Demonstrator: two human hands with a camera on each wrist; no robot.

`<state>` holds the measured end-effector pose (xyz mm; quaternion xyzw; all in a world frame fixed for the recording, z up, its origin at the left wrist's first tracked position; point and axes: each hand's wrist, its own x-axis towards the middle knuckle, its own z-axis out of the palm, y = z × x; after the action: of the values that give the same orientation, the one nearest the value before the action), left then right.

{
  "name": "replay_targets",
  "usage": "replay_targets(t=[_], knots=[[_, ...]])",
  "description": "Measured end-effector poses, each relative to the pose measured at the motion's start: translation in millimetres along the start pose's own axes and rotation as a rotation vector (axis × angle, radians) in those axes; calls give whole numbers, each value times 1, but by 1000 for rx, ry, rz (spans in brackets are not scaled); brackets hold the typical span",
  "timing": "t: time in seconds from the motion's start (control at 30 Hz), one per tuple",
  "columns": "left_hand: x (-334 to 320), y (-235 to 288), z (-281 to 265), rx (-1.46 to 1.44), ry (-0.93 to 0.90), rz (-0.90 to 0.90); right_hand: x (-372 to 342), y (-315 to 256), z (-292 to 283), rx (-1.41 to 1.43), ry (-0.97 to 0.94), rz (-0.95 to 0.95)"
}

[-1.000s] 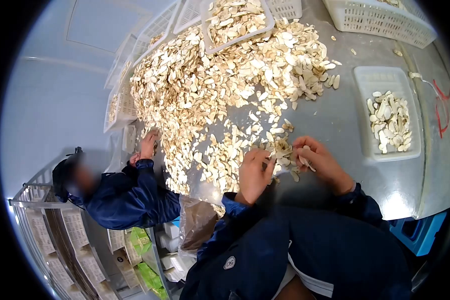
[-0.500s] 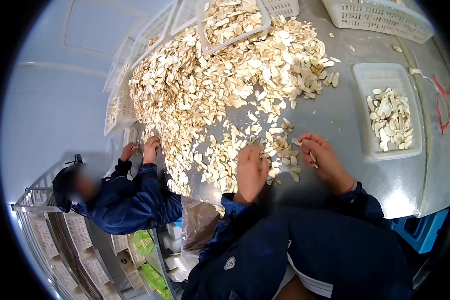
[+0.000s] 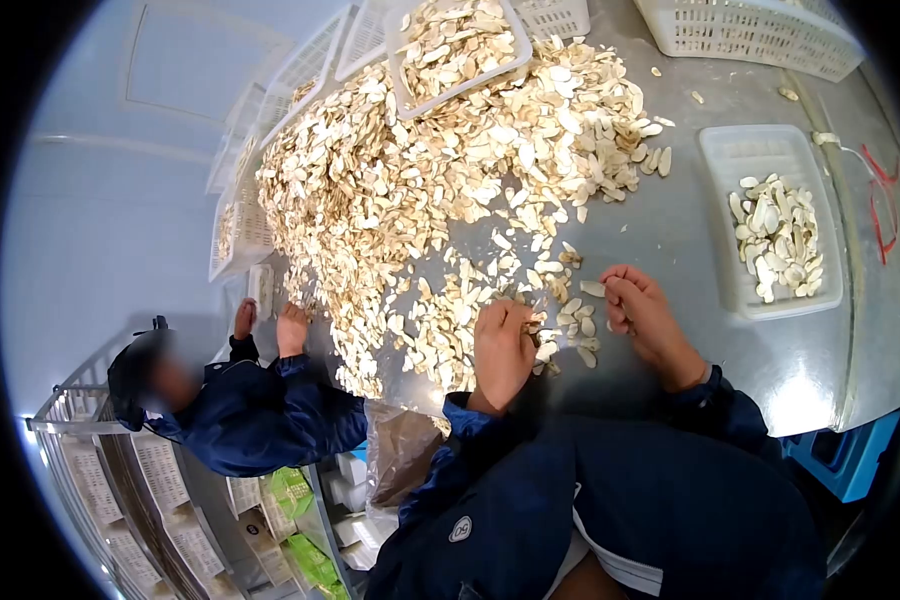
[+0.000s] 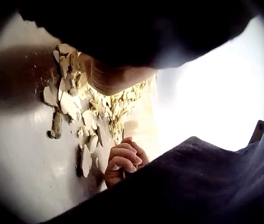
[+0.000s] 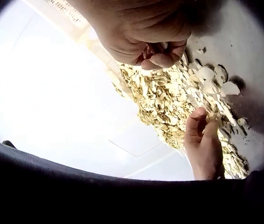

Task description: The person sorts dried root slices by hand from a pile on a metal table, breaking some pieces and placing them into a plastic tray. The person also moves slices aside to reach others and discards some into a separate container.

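Pale dried slices (image 3: pixel 370 190) lie in a broad heap on the grey metal table, thinning out toward the hands. My left hand (image 3: pixel 503 352) is over the near edge of the scattered slices; in the right wrist view the left hand (image 5: pixel 204 148) pinches a slice between thumb and finger. To its right, my right hand (image 3: pixel 655 325) has its fingers curled round slices, partly visible within the right hand (image 5: pixel 146 35) in the right wrist view. A loose slice (image 3: pixel 592 288) lies by its fingertips. A few slices (image 3: pixel 586 328) rest between the hands.
At the right stands a white tray (image 3: pixel 715 160) holding slices. A filled tray (image 3: pixel 522 40) sits on the heap, and white baskets (image 3: pixel 760 38) line the far and left sides. Another person (image 3: pixel 260 415) in dark blue works at the left edge.
My hands have moved apart from the slices between them; the right hand shifted right and its fingers curled further in. The other person's hands moved down and away from the heap.
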<state>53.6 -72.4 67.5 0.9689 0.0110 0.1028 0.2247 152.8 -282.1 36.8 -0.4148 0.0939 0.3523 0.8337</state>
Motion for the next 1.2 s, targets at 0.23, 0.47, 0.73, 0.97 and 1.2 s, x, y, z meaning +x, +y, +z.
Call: replay_targets(t=[0.23, 0.47, 0.73, 0.97, 1.2], knots=[[30, 35, 9, -143, -73, 324, 3, 0, -5, 24, 42, -94], [26, 50, 19, -123, -152, 479, 1, -7, -6, 133, 151, -206], [25, 42, 30, -117, -139, 391, 0, -5, -6, 24, -50, -4], [23, 47, 26, -108, -124, 309, 3, 0, -7, -25, -34, -12], [15, 41, 21, -113, -65, 66, 1, 1, -9, -166, -113, -2]])
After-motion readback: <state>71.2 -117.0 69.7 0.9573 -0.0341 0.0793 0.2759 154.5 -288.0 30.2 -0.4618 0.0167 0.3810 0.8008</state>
